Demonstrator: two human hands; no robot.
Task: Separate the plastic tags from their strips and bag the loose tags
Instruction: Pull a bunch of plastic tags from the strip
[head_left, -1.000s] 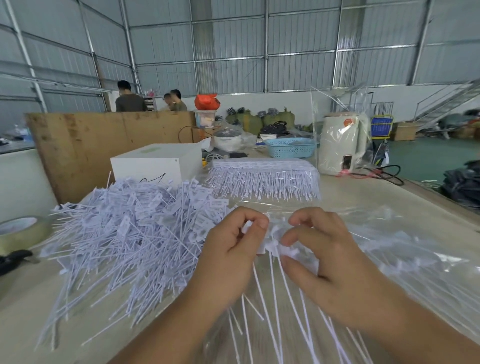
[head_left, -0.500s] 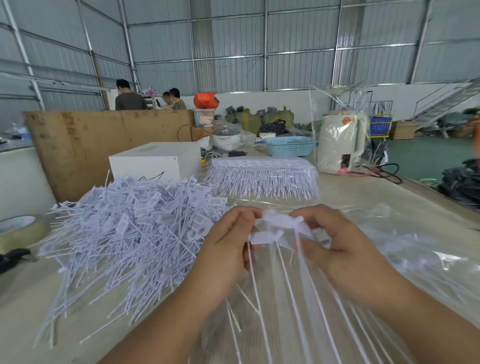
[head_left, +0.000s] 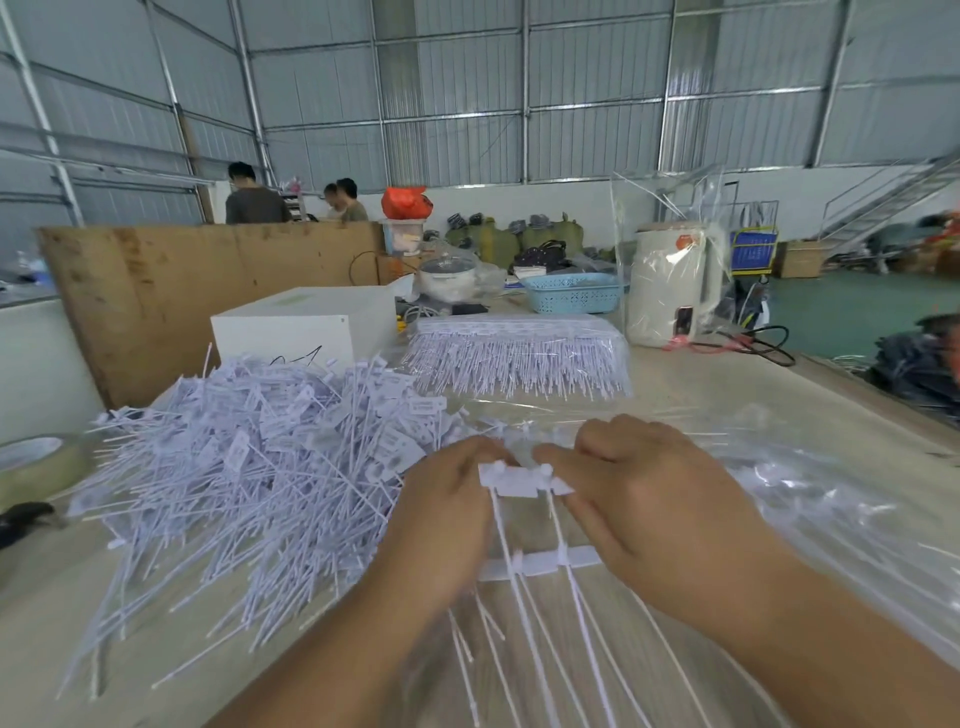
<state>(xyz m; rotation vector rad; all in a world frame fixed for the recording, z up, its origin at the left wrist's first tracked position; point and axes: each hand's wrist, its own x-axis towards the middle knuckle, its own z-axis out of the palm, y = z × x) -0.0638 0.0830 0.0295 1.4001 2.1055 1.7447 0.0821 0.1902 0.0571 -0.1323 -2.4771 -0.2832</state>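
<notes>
Separation step in hand. My left hand (head_left: 447, 506) and right hand (head_left: 644, 499) pinch opposite ends of a short white plastic tag strip (head_left: 524, 480) between them. The heap of loose white tags (head_left: 249, 467) lies left of my hands, unbagged. Next, I judge: twist the joined heads apart.

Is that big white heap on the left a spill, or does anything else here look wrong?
Nothing looks spilled or broken. The heap of loose tags lies untidy but all on the table. The unopened pack of strips sits squarely behind it. The left hand and right hand pinch a short strip.
</notes>
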